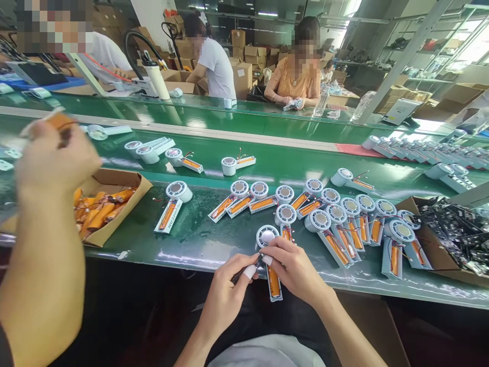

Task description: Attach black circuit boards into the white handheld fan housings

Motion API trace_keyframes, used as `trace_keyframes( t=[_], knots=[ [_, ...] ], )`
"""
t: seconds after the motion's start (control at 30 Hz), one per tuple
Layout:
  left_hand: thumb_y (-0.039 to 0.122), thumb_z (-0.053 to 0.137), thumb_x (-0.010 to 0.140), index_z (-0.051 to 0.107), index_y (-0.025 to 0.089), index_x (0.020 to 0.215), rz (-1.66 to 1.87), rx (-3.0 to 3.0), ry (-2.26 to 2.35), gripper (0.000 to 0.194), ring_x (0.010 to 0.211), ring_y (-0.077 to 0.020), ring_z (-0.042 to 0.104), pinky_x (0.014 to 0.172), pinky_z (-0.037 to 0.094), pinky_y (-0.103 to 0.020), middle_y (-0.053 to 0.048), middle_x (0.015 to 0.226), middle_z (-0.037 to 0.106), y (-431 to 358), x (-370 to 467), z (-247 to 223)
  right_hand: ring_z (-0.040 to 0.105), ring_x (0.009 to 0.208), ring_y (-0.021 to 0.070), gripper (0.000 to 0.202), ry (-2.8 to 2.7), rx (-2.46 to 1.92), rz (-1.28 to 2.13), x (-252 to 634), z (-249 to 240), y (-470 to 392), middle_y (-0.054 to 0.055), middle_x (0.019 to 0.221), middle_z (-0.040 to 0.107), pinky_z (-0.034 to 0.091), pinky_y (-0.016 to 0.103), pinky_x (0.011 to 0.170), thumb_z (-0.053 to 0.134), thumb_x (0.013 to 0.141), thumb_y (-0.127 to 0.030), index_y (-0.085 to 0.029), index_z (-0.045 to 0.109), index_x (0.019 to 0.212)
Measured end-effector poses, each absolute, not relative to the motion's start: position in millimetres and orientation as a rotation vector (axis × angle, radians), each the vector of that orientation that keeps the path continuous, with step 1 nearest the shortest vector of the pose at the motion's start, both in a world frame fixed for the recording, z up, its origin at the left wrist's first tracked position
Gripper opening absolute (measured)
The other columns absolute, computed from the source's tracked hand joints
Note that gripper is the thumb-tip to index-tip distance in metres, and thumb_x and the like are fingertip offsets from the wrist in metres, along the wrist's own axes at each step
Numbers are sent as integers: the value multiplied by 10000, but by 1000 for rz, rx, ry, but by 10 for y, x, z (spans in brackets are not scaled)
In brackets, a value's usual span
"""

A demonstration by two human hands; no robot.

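Observation:
In front of me a handheld fan (267, 236) lies at the table edge, its open handle with an orange battery (274, 283) jutting over the edge toward me. My left hand (234, 279) is closed in a pinch on a small dark circuit board (237, 277), mostly covered by the fingers. Against it, just below the fan's round head, my right hand (292, 262) is closed, thumb and fingertips pressed on a tiny wire connector (262, 255). The fingertips of both hands meet there and hide the fine detail. Another fan (286, 214) lies just behind my right hand.
Several open fans (338, 250) with orange batteries crowd the right side. A cardboard box (439, 250) holds dark circuit boards. At left, a co-worker's hand (57, 148) lifts an orange item above a box (122, 224) of batteries. A green conveyor (198, 132) runs behind; people sit beyond it.

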State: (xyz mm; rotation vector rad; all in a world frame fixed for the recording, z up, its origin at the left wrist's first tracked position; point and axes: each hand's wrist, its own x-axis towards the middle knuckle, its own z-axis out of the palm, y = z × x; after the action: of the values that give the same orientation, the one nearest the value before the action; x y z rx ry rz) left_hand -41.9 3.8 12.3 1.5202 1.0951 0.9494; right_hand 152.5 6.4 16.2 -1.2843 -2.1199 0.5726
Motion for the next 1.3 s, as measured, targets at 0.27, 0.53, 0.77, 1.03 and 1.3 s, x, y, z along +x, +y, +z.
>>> trace_keyframes(
  t=[0.27, 0.53, 0.77, 1.03, 1.3],
  knots=[
    [125, 478, 972, 721, 233, 1177, 1030, 1903, 1128, 335, 939, -182, 739, 814, 614, -275, -85, 1122, 723, -106, -392, 6, 661, 969, 183, 214, -2051, -1346, 782, 1634, 443, 71, 59, 1132, 674, 511, 289, 853, 573, 969, -163, -231, 698, 1128],
    [373, 623, 975, 630, 241, 1244, 1001, 2316, 1202, 300, 1096, -232, 653, 907, 576, -424, -82, 1305, 634, -507, -189, -205, 706, 900, 205, 260, -2795, -1357, 733, 1450, 851, 355, 72, 963, 755, 459, 255, 691, 523, 921, -53, -184, 713, 1041],
    [268, 570, 1002, 624, 226, 1258, 1014, 2324, 1235, 265, 1112, -228, 664, 914, 586, -407, -98, 1313, 637, -521, -289, -248, 693, 847, 198, 229, -2810, -1292, 702, 1437, 715, 380, 63, 920, 744, 438, 255, 659, 559, 889, -35, -183, 720, 956],
    [243, 492, 954, 589, 190, 1197, 937, 1299, 1302, 267, 792, -189, 762, 696, 649, -306, -85, 1057, 738, -263, -398, -131, 689, 905, 175, 219, -2073, -1275, 663, 1522, 342, 145, 51, 1010, 730, 538, 282, 810, 503, 1002, -143, -219, 701, 1053],
    [75, 396, 880, 598, 290, 1357, 632, 1843, 1250, 561, 693, -178, 736, 722, 606, -289, -33, 900, 749, -91, -466, -13, 670, 817, 202, 217, -2107, -1309, 42, 1404, 124, 62, 97, 935, 707, 521, 301, 734, 449, 1008, -133, -174, 662, 1012]
  ],
)
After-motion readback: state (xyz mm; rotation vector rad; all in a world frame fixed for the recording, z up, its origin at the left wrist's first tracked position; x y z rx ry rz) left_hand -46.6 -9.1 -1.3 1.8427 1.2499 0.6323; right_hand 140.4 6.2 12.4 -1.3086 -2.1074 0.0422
